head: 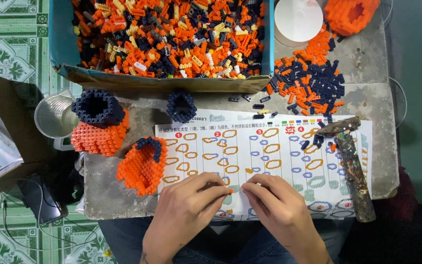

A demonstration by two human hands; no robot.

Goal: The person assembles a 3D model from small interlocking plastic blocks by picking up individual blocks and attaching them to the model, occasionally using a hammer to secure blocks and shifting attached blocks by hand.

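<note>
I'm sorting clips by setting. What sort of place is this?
Probably a home or small-workshop bench for building tiny-brick models. A blue cardboard box brims with small orange, navy and cream bricks, a printed paper instruction sheet covers the grey stone slab, and half-built orange brick shells stand beside it, above green patterned floor tiles.

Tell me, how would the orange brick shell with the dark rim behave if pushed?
The orange brick shell lies tipped on its side, so it would probably rock or slide. It looks hollow, likely light. Built of tiny studded bricks, it may crack under a hard squeeze.
</note>
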